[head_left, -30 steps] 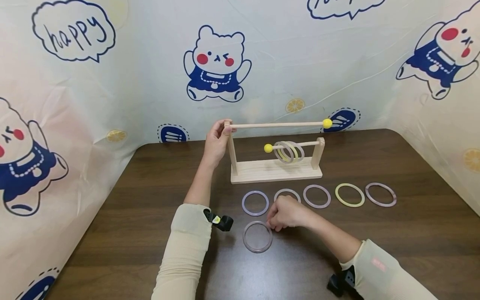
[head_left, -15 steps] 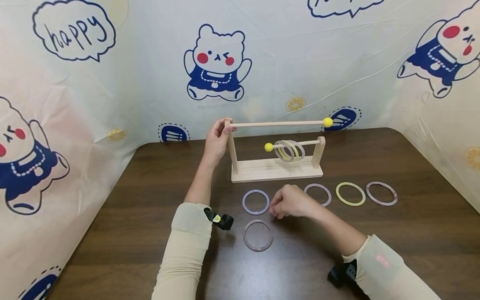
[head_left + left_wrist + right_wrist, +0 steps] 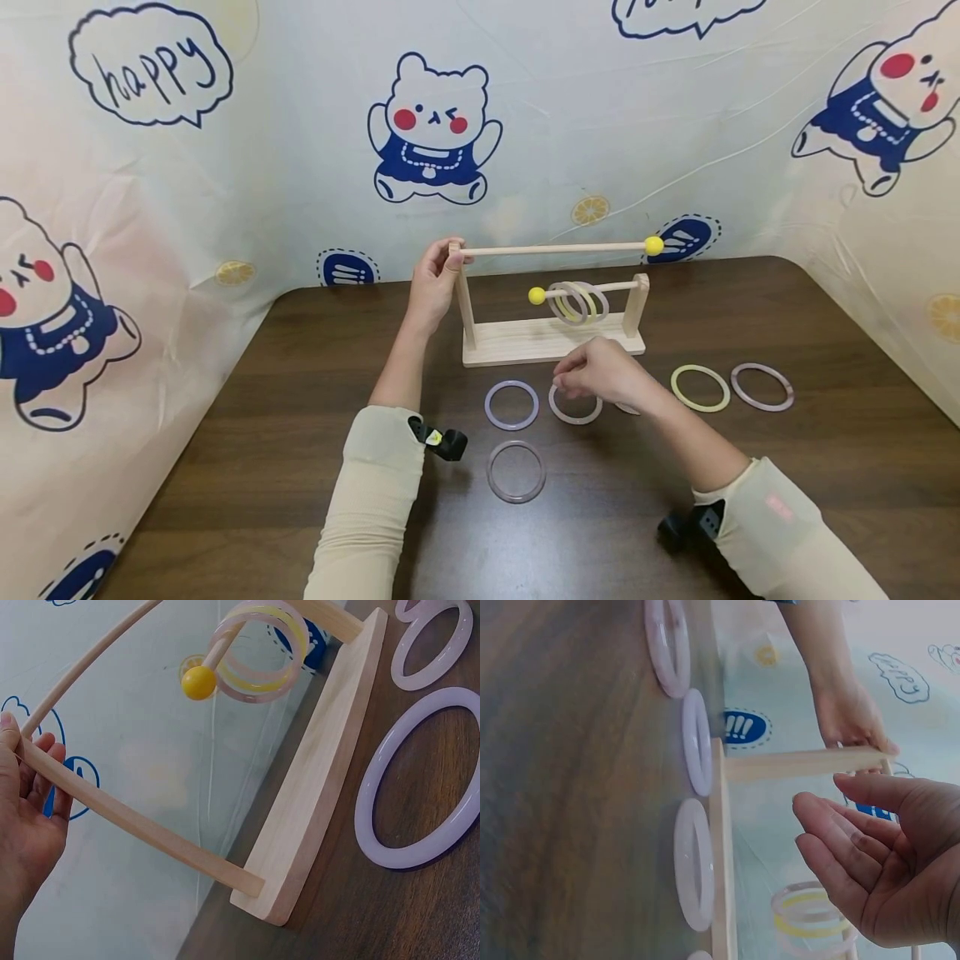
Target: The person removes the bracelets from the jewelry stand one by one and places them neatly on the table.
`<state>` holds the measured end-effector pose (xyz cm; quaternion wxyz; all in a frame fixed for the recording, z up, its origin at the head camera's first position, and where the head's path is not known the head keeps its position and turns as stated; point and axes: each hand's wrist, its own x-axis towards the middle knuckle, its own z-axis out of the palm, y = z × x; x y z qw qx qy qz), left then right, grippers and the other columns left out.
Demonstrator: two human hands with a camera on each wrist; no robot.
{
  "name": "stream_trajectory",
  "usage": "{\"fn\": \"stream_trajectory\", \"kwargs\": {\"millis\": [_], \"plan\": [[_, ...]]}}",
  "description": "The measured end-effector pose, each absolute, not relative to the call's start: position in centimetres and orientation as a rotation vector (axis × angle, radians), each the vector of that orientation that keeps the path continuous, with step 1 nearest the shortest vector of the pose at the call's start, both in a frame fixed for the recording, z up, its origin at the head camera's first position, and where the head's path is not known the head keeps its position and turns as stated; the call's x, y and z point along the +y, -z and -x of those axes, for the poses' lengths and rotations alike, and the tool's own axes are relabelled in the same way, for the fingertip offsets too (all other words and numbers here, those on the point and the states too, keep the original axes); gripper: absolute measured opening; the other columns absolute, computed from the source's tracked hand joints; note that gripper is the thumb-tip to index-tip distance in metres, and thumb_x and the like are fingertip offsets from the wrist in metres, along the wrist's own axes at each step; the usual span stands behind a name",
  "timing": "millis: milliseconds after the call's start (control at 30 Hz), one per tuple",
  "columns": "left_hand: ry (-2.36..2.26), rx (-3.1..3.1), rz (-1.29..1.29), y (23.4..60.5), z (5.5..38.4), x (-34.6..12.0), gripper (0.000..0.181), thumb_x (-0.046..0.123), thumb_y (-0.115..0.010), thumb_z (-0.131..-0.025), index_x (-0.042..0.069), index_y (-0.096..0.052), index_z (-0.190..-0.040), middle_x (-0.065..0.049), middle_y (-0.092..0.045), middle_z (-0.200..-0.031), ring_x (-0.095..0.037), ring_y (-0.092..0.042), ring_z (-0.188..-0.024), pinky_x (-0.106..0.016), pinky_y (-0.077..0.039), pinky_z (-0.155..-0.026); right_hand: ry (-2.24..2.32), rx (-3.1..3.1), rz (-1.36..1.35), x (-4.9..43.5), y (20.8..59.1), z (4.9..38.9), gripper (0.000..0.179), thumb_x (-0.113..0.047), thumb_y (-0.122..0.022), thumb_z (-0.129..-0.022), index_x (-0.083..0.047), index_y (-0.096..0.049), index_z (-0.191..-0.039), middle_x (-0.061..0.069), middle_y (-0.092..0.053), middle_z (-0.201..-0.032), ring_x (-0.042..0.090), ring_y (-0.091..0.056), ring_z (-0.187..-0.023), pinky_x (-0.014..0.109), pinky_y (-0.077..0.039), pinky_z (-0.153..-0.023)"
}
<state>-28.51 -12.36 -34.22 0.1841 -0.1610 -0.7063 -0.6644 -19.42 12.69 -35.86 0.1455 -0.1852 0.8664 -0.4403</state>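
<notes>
My left hand (image 3: pixel 431 287) grips the top of the tall post of a wooden stand (image 3: pixel 498 344), fingers behind and thumb in front. A long rod runs right from that post to a yellow ball (image 3: pixel 654 246). On the shorter, lower rod hang grey, yellow and pale rings (image 3: pixel 567 322). My right hand (image 3: pixel 600 371) hovers above the table before the stand, partly over a whitish ring (image 3: pixel 575 422). In the right wrist view, its loosely bent fingers (image 3: pixel 832 870) hold nothing. A lavender ring (image 3: pixel 628 409) is mostly hidden under the right hand and wrist.
On the dark wooden table (image 3: pixel 300 467), a blue-violet ring (image 3: pixel 512 427) lies left of the whitish one, with a grey ring (image 3: pixel 516 501) nearer me. A yellow ring (image 3: pixel 700 409) and a mauve ring (image 3: pixel 762 408) lie to the right. Printed cloth (image 3: pixel 285 167) hangs behind.
My right hand has moved away from beside the grey ring, up and rightward towards the stand. The whitish ring shows again and the lavender one is now covered. The left hand keeps its hold.
</notes>
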Motion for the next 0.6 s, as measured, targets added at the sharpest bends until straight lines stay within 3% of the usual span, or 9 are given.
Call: {"fn": "stream_trajectory", "kwargs": {"millis": [267,600], "plan": [[1.874,-2.011,0.442,34.3,28.5,-12.4,0.039,0.025,-0.051,-0.091,-0.003,-0.052,-0.118,-0.001,-0.058,-0.097,-0.019,-0.056,-0.096,-0.03,-0.04,-0.085,1.244,2.628,0.537,13.5,35.5,20.0,0.016,-0.01,-0.066,-0.083,0.002,-0.07,-0.091,0.01,-0.069,-0.073,0.016,-0.066,-0.067,0.027,-0.049,-0.061],[1.88,-2.01,0.453,34.2,28.4,-12.4,0.042,0.027,-0.052,-0.09,-0.004,-0.051,-0.119,-0.003,-0.058,-0.1,-0.018,-0.056,-0.096,-0.031,-0.039,-0.087,1.297,2.83,0.524,14.0,35.1,20.6,0.019,-0.009,-0.068,-0.082,0.004,-0.07,-0.095,0.008,-0.069,-0.075,0.014,-0.065,-0.066,0.028,-0.048,-0.063]]}}
